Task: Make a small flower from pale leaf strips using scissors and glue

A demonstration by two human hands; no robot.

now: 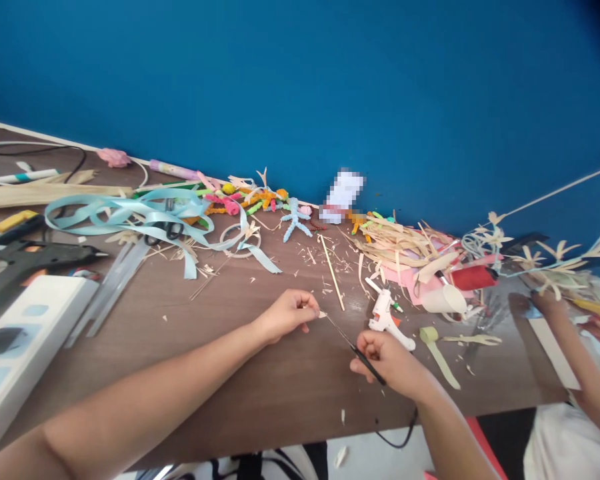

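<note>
Two hands meet over a brown table [260,400], with a tiny pale scrap [323,314] between them.

The person's left hand [287,311] is mostly closed, with finger and thumb pinching the scrap. The right hand [387,363] is curled around a thin tool [369,367] with a black handle. The tool's tip points far and left, right up by the scrap; it is too small to tell if they touch. A white glue gun [383,312] lies just to the far side of the right hand, and a pale green curled strip [439,360] lies to its right. A thin stick [332,272] lies farther back. Shiny blue ribbon [125,210] sits in a heap at the far left, and pale dry strips [400,241] pile up at the far right.
</note>
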